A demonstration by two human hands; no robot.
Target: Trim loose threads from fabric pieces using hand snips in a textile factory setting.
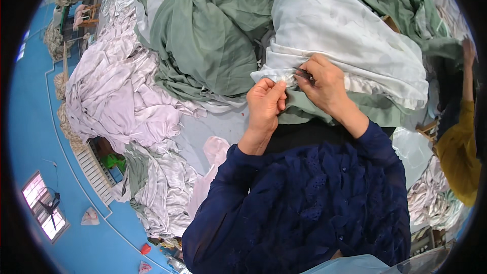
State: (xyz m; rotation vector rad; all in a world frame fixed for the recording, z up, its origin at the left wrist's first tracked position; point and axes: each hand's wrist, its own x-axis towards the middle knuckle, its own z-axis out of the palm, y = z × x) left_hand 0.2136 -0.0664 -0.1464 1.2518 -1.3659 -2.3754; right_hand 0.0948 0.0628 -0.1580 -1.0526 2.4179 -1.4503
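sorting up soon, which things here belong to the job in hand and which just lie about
In use:
pale fabric, pinched by left hand
small dark tool in right hand

Apparently just lying about:
lilac fabric pile
crumpled white fabric pile

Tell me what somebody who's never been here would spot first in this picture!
Probably the big heap of soft sage-green cloth at top, left of centre, and the pale blue-white cloth right of it. Next, in the middle, the left hand of someone in a ruffled navy-blue top pinches the pale cloth's edge, while the right hand holds a small dark tool. Another person's mustard-yellow top stands out at far right.
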